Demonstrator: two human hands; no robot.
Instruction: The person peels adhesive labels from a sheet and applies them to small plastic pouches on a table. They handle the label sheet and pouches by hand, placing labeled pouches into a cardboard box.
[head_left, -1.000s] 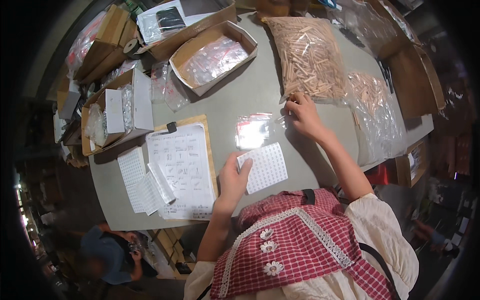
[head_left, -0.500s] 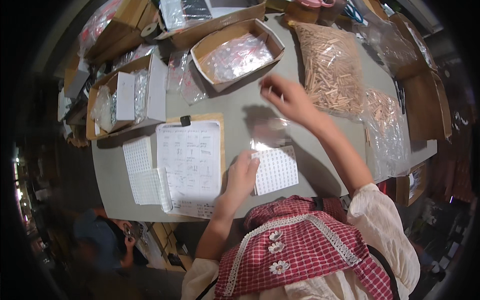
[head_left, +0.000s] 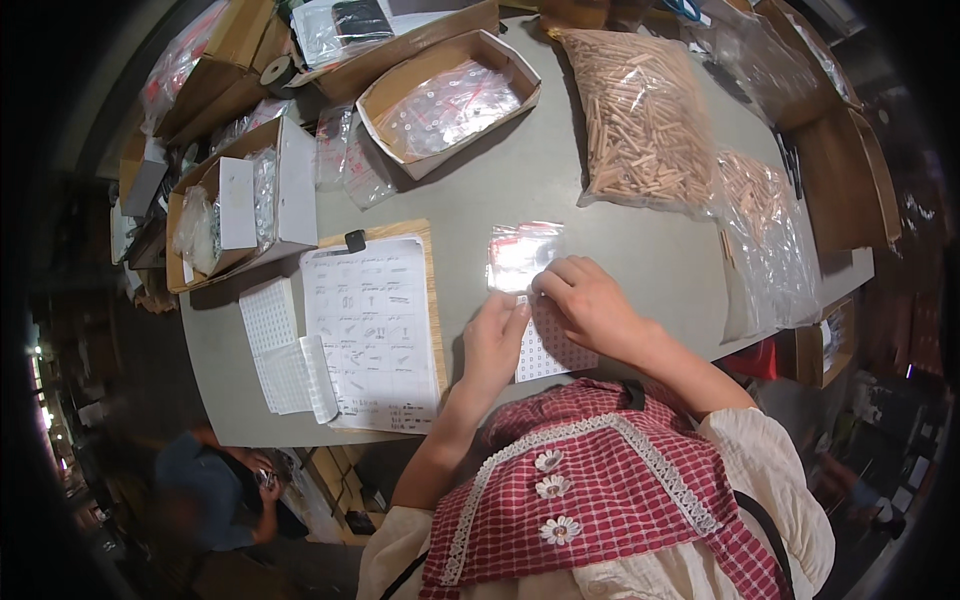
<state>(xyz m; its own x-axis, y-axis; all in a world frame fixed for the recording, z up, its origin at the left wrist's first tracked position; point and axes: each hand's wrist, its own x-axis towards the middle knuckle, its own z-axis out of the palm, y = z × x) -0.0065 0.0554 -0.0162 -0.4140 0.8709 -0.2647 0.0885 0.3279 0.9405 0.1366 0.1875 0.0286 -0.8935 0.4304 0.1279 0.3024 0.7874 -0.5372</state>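
Note:
A white sheet of small printed labels [head_left: 548, 352] lies at the near edge of the table before me. My left hand [head_left: 492, 335] grips its left side, thumb on top near the upper corner. The fingers of my right hand [head_left: 588, 305] are bunched together at the sheet's top edge, over the lower end of a small stack of clear plastic zip bags [head_left: 522, 250]. Whatever is between those fingertips is hidden. To the left, a clipboard [head_left: 432, 270] holds a printed parts page [head_left: 370, 330], with more label sheets [head_left: 270, 350] beside it.
A large clear bag of wooden dowels [head_left: 645, 120] stands at the far right, a smaller bag of dowels [head_left: 765, 230] beside it. An open box of small plastic packets [head_left: 375, 150] sits at the back. Boxes of hardware [head_left: 300, 190] line the left. Another person [head_left: 215, 480] works at lower left.
My right hand has come down and nearer, from above the table to the top of the label sheet. My left hand stays on the sheet. The view has shifted slightly.

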